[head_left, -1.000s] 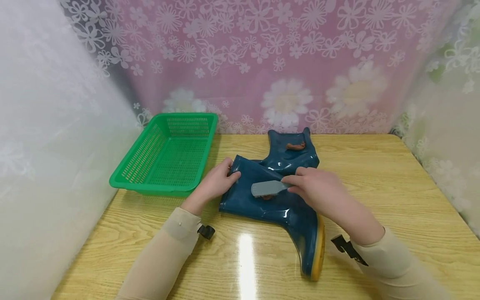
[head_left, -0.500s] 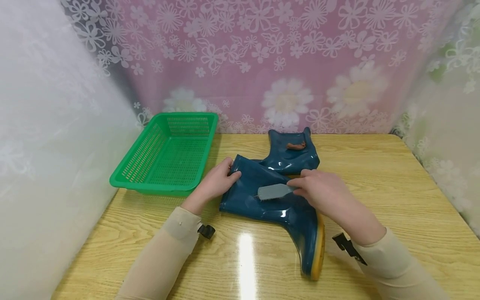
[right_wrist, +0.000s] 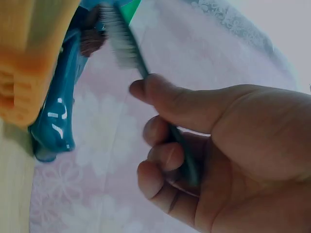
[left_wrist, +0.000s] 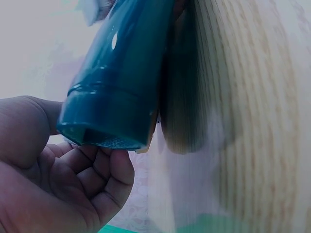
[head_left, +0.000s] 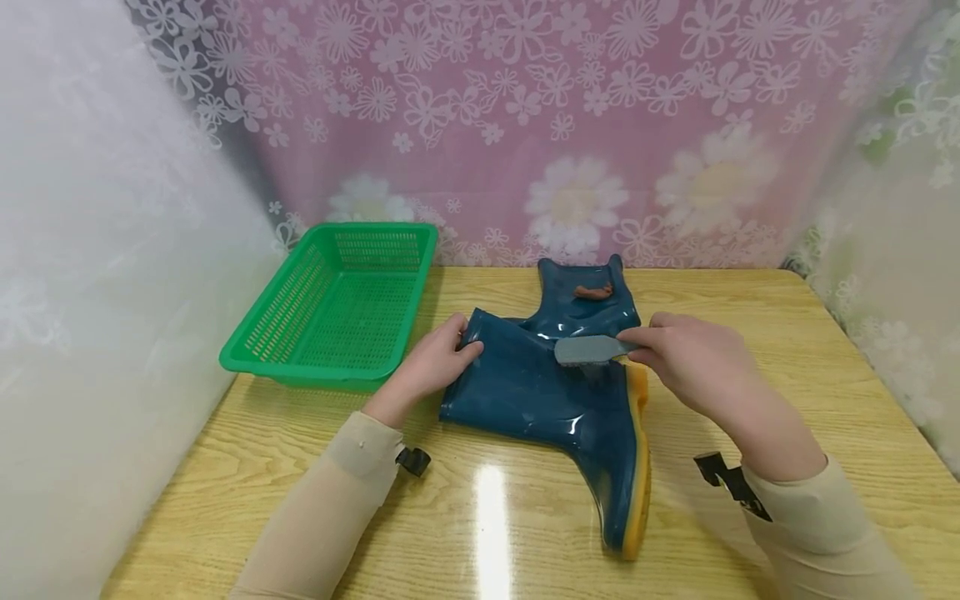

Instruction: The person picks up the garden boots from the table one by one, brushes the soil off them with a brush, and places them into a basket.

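Note:
A blue rubber boot [head_left: 525, 400] with a yellow sole lies on its side in the middle of the table. At its top opening, my left hand [head_left: 433, 365] pinches the rim between thumb and fingers. My right hand [head_left: 697, 371] holds a grey brush [head_left: 588, 350] by its handle, over the boot's upper side near the heel. Pale bristles [right_wrist: 116, 39] show in the right wrist view; whether they touch the boot is unclear. Behind lies a second blue boot [head_left: 558, 287], partly hidden, with a brown lump [head_left: 594, 292] on its shaft.
A green perforated basket [head_left: 337, 379] stands at the left on the wooden table [head_left: 787, 350]. Flowered curtains [head_left: 487, 108] hang behind the table and along both sides.
My right hand has drawn the brush rightward and slightly away, toward the heel. The brown bit seen under the brush earlier no longer shows on the near boot. My left hand stays put.

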Tool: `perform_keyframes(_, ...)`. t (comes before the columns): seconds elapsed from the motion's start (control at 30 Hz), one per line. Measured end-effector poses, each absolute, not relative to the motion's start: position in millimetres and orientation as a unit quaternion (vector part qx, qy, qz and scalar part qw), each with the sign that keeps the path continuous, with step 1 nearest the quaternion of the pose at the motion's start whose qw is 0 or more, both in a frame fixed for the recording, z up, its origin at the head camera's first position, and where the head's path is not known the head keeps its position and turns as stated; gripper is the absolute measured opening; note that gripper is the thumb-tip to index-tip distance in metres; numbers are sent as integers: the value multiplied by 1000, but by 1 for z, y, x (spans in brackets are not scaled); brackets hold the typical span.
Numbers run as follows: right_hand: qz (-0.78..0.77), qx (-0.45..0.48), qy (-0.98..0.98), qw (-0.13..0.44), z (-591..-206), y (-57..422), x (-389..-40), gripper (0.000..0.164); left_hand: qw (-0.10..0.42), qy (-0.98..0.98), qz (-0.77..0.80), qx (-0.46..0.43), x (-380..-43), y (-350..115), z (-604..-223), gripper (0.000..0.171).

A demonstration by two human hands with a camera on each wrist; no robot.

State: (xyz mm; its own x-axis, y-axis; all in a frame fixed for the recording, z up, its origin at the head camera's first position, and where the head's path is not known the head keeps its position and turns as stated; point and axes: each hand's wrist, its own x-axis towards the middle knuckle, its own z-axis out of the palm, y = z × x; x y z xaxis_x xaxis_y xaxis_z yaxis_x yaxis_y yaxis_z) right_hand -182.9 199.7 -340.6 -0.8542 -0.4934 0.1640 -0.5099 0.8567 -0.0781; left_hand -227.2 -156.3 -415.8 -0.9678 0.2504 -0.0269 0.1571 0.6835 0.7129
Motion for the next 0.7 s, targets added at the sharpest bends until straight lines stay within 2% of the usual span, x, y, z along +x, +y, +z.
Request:
perform_keyframes(0.27, 91, 305, -943, 99, -353, 167, -181, 31, 59, 915, 384, 110, -228, -158, -417, 21)
perform_keyframes(0.53, 80, 309, -946, 65, -367, 162, -182, 27, 59, 917, 380, 108, -228, -156, -416, 21)
perform_keyframes(0.7, 76, 314, -946, 14, -362, 176, -183, 26, 59, 920, 372, 108, -229, -155, -416, 22)
